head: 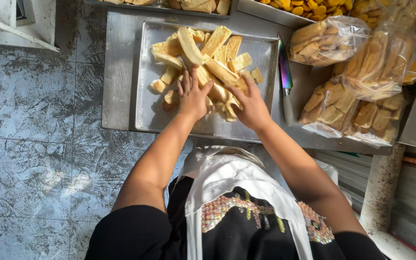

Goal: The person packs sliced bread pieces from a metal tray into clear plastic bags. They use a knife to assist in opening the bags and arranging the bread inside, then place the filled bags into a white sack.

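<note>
A metal baking tray [145, 77] lies on a steel table [116, 62] and holds a pile of long toasted bread slices [208, 53]. My left hand [192, 96] rests on the near part of the pile with its fingers spread over several slices. My right hand [252, 107] is beside it, fingers curled around a few slices at the pile's near right edge. Both forearms reach in from below. A white apron over a black top fills the bottom of the view.
A knife [285, 79] with an iridescent blade lies just right of the tray. Several clear plastic bags of bread slices [347, 103] sit at the right. More trays of baked goods [309, 7] stand at the back. Grey tiled floor [34, 144] is at the left.
</note>
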